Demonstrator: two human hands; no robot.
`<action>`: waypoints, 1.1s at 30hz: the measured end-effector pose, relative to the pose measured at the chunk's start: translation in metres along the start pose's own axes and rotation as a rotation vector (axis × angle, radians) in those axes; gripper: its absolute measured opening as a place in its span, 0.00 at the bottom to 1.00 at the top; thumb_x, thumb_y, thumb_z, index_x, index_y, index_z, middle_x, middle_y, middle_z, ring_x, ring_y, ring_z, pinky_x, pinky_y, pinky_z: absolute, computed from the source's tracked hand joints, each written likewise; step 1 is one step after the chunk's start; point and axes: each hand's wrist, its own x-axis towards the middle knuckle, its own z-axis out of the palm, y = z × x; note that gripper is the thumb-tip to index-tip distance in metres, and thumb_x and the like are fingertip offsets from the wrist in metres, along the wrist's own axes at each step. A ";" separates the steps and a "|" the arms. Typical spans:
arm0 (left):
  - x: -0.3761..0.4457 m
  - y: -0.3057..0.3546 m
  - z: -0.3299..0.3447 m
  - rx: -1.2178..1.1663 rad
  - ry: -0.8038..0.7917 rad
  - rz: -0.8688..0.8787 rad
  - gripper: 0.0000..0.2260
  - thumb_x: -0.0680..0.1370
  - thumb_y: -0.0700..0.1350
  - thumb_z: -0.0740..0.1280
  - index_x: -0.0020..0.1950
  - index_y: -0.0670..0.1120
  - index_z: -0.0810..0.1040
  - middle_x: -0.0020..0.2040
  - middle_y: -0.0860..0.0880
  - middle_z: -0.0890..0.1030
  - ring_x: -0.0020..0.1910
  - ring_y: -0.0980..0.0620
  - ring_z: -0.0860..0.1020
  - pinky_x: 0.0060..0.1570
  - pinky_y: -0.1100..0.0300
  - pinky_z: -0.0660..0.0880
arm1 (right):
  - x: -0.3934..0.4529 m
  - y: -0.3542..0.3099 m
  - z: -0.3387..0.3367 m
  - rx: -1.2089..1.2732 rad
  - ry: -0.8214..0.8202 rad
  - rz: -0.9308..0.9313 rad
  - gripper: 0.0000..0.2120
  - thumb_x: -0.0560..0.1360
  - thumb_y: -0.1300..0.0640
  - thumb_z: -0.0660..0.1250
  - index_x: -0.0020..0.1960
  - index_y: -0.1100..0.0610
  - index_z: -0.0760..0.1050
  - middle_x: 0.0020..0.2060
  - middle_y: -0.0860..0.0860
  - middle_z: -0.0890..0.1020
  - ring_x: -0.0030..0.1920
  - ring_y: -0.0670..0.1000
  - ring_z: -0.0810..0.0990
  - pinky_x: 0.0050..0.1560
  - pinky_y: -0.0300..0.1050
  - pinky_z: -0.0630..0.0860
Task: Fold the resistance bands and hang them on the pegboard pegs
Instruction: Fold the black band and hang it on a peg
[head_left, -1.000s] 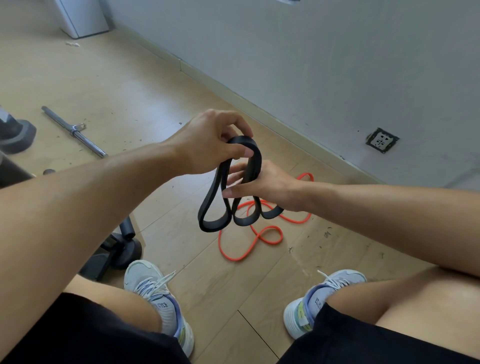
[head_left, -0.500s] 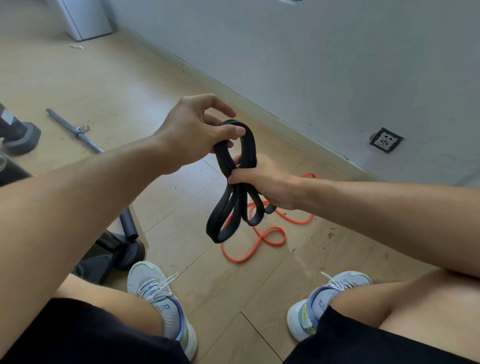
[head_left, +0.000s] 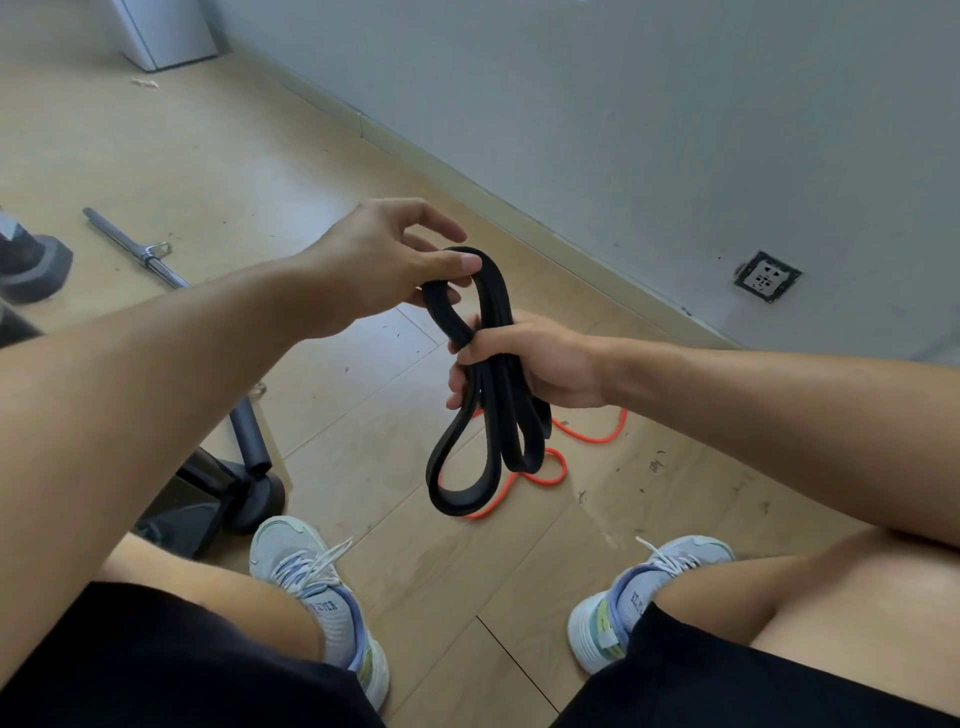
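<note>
Two hands hold one black band (head_left: 470, 415) above the floor (head_left: 363, 395) — the right hand (head_left: 524, 364) grips its gathered middle, the left hand (head_left: 395, 254) pinches the top loop between thumb and fingers. Lower loops hang over an orange band (head_left: 558, 467) lying near the wall (head_left: 623, 130).

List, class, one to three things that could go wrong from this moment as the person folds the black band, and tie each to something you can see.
1. The left hand only pinches the top loop of the black band; it might slip and spring open.
2. The right hand bunches several strands; the lower loops hang uneven and may tangle.
3. The orange band lies on the floor by the feet, a possible trip hazard.
</note>
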 end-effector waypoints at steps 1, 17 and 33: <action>-0.001 -0.001 -0.001 -0.040 -0.040 -0.026 0.19 0.75 0.44 0.75 0.64 0.46 0.78 0.51 0.44 0.86 0.49 0.46 0.86 0.54 0.51 0.82 | 0.000 0.001 -0.001 0.011 -0.003 0.005 0.03 0.81 0.64 0.63 0.53 0.60 0.73 0.46 0.59 0.83 0.53 0.62 0.85 0.64 0.62 0.78; -0.003 -0.007 0.006 -0.042 -0.024 -0.031 0.13 0.72 0.37 0.77 0.55 0.41 0.82 0.48 0.41 0.87 0.47 0.42 0.86 0.52 0.51 0.83 | 0.002 0.006 -0.019 -0.147 0.196 -0.042 0.08 0.78 0.64 0.73 0.56 0.62 0.80 0.44 0.55 0.86 0.44 0.52 0.86 0.49 0.43 0.82; -0.009 0.006 0.008 -0.058 0.045 0.063 0.16 0.69 0.37 0.80 0.55 0.43 0.83 0.45 0.44 0.88 0.42 0.46 0.87 0.47 0.54 0.84 | 0.001 0.014 -0.013 -0.526 0.202 -0.066 0.12 0.68 0.49 0.83 0.46 0.39 0.83 0.31 0.48 0.77 0.36 0.48 0.78 0.51 0.54 0.78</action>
